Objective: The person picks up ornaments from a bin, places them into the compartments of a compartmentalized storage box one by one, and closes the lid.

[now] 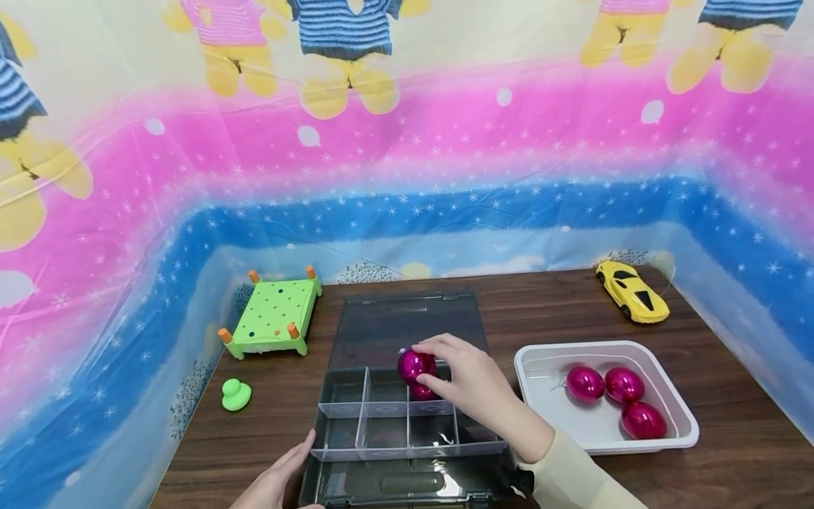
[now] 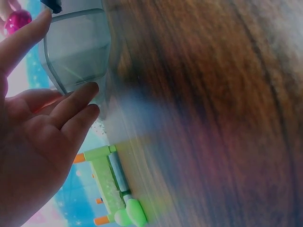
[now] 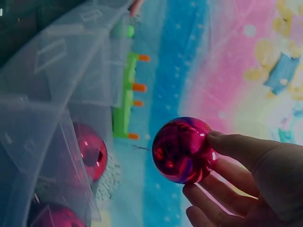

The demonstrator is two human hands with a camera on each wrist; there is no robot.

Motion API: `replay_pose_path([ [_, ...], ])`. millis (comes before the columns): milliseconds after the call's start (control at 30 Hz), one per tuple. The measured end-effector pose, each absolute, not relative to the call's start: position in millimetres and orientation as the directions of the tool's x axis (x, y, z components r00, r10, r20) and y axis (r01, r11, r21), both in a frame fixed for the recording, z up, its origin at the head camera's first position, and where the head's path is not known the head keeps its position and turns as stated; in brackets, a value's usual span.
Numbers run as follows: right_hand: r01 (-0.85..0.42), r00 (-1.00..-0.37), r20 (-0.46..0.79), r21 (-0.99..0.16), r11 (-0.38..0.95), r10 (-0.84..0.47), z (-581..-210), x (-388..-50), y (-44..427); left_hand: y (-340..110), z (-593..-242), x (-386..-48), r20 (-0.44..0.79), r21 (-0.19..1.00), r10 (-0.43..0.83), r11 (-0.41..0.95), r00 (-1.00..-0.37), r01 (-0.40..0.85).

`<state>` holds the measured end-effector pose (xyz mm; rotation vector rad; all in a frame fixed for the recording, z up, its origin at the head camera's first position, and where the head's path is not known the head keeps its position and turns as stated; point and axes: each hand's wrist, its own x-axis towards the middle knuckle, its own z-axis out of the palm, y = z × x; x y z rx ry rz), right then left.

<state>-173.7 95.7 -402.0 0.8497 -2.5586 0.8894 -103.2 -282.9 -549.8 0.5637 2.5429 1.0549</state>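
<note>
My right hand pinches a shiny magenta Christmas bauble between thumb and fingers, above the back row of a divided plastic box. In the right wrist view the held bauble hangs clear of the box, its thin wire hook pointing away from the palm. Behind the box's clear dividers sit another bauble and part of one more. My left hand touches the box's left side; its thumb and fingers look fairly straight. The dark box lid lies folded back.
To the right, a white tray holds 3 magenta baubles. A yellow toy car stands at the back right. On the left are a green toy bed with orange posts and a small green toy. Patterned cloth surrounds the wooden table.
</note>
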Motion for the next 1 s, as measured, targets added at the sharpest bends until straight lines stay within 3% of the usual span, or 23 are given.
replay_pose_path([
  [200,-0.656,-0.753,0.452,-0.454,0.603,-0.479,-403,-180,81,-285,-552,-107,-0.214,0.729,0.468,0.661,-0.857,0.179],
  [467,-0.626,-0.779,0.375,-0.52,0.582,-0.503,-407,-188,68,-288,-554,-110,-0.286,0.79,0.478,0.608,-0.83,0.078],
  [667,-0.565,-0.809,0.275,-0.607,0.558,-0.52,-416,-195,62,-287,-553,-109,-0.264,0.814,0.495,0.575,-0.828,0.084],
  [1000,-0.519,-0.825,0.175,-0.613,0.596,-0.538,-425,-199,56,-292,-560,-110,-0.223,0.832,0.52,0.542,-0.824,0.116],
])
